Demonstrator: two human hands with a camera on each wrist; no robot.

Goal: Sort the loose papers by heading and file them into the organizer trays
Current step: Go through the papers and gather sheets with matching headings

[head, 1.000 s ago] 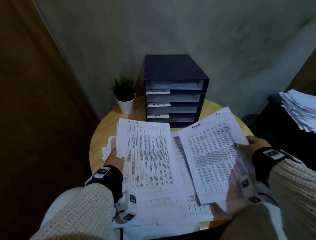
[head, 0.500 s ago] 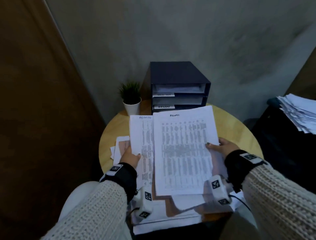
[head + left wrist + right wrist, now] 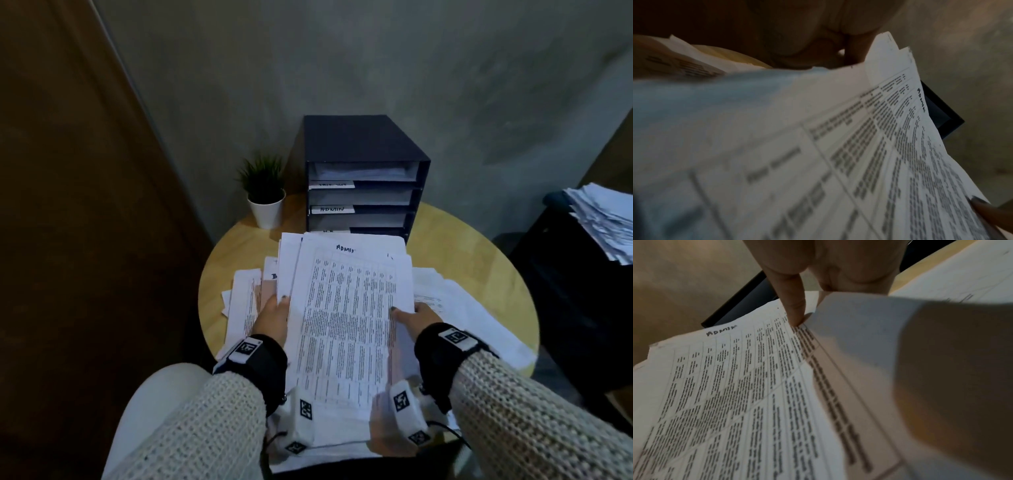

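Both hands hold one stack of ADMIN papers (image 3: 346, 308) above the round table. My left hand (image 3: 274, 315) grips its left edge, thumb on top. On the right edge my right hand (image 3: 411, 317) pinches it, thumb on the top sheet. The top sheet (image 3: 731, 378) is a printed table with "ADMIN" handwritten at its head; the same sheet (image 3: 869, 146) fills the left wrist view. The dark organizer (image 3: 363, 144) stands behind the stack, with labelled trays, one tag reading ADMIN (image 3: 331, 209). Its lower trays are hidden by the papers.
Loose sheets (image 3: 455, 308) lie spread on the round wooden table (image 3: 462, 246) under and beside the stack. A small potted plant (image 3: 265, 192) stands left of the organizer. Another paper pile (image 3: 603, 219) sits on a dark surface at the right.
The right hand brought its ADMIN sheet leftward onto the sheet in the left hand. The two now form one stack held at both edges, moved nearer the organizer.
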